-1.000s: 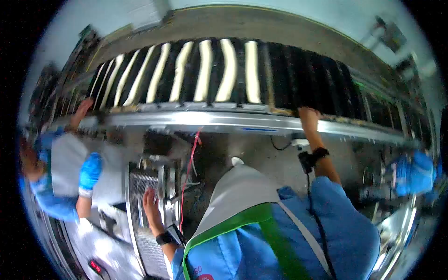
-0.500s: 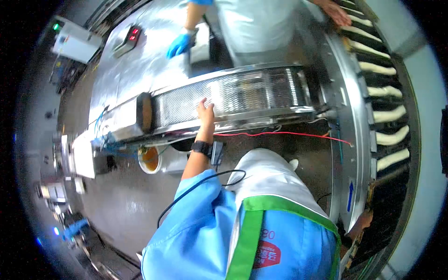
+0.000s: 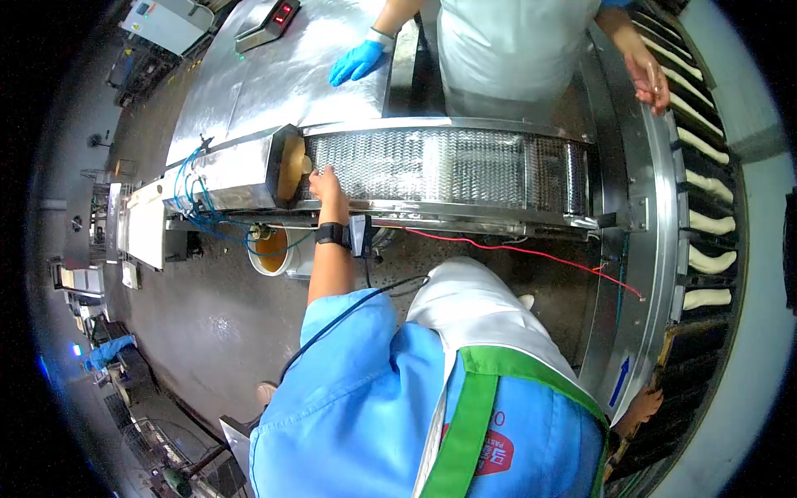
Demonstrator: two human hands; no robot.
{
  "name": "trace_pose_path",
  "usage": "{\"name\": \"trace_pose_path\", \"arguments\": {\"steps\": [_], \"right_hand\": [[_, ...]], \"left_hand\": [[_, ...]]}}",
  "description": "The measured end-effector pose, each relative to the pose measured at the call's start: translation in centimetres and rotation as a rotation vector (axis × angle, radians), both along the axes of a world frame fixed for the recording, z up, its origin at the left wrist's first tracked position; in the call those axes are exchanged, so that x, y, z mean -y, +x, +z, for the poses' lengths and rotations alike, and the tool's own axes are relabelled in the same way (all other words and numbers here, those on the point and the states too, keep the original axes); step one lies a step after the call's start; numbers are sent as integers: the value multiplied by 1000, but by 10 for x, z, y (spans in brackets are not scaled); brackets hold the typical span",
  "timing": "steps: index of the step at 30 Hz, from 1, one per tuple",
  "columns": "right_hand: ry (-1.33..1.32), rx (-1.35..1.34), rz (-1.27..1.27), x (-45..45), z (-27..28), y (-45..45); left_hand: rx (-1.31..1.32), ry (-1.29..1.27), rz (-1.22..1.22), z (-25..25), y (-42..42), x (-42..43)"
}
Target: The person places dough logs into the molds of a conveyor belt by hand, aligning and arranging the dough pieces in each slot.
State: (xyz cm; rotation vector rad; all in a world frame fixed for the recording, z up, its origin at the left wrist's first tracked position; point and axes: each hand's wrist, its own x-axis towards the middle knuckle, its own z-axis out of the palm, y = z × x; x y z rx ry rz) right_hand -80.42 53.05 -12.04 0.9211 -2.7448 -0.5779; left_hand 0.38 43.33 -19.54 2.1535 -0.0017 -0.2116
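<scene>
My left hand (image 3: 329, 189) is over the left end of the metal mesh belt (image 3: 465, 170), its fingers curled together beside a tan block (image 3: 290, 168). A small pale piece shows at the fingertips, too small to make out. At the lower right, my right hand (image 3: 643, 407) rests by the edge of the black grooved tray (image 3: 701, 357), fingers somewhat apart and nothing visible in them. Long pale dough strips (image 3: 707, 299) lie in the grooves further up the tray.
Across the belt stands a co-worker, with a blue-gloved hand (image 3: 357, 63) on the steel table (image 3: 274, 91) and a bare hand (image 3: 647, 79) near the tray. A scale (image 3: 266, 25), a white bucket (image 3: 272, 253) and a red cord (image 3: 515, 249) are also in view.
The view has turned towards the mesh belt. My left hand has moved left along the belt to the tan block, its fingers now closer together. My right hand stays at the tray edge.
</scene>
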Motion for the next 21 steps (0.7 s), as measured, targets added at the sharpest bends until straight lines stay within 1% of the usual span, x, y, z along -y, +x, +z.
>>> {"name": "trace_pose_path", "arguments": {"steps": [1, 2, 3, 5, 6, 7, 8, 9, 10, 11, 12, 13, 14, 15, 16, 17, 18, 20, 21], "right_hand": [[14, -9, 5, 0, -1, -5], [14, -55, 40, -4, -8, -18], [15, -103, 73, -6, -13, -26], [12, -102, 84, -6, -12, -29], [7, -95, 94, -6, -10, -30], [-106, -98, 234, -3, -16, -35], [-157, -89, 329, -10, -17, -44], [-201, -80, 425, -12, -9, -38], [-228, 93, 408, -12, 6, -34], [-162, 165, 161, 8, 37, 10], [-215, 161, 244, 5, 36, 12], [-218, -82, 478, 2, 26, 3], [-210, 65, 402, -4, 22, -6], [-244, -41, 411, -4, 6, -9], [-409, 13, 493, -3, 5, -9], [-253, 157, 163, 22, 42, 20], [-258, 142, 209, 18, 30, 10], [-269, 227, 152, 18, 17, -8], [-271, 228, 121, 18, 9, -21]], "left_hand": [[-22, 75, 44, -3, 15, 3], [-41, 80, 48, -12, 32, 4], [-47, 160, 88, 9, 25, 7], [-145, 286, 232, 8, 42, 16], [-134, 224, 169, -11, 65, 16], [-121, 66, 24, -40, 106, 9], [-144, -153, -166, -63, 143, 5], [-239, -422, -359, -85, 184, -3], [-182, -349, -391, -78, 181, 3], [-133, -265, -390, -61, 165, 2], [-121, -243, -411, -52, 156, 6], [-131, -254, -427, -45, 147, 9], [-144, -277, -442, -36, 142, 6], [-166, -304, -447, -25, 127, 7], [-174, -325, -452, -15, 119, -4], [-180, -347, -451, -1, 110, -15], [-178, -359, -458, 12, 98, -26], [-163, -370, -471, 44, 72, -51], [-151, -378, -486, 62, 59, -62]]}}
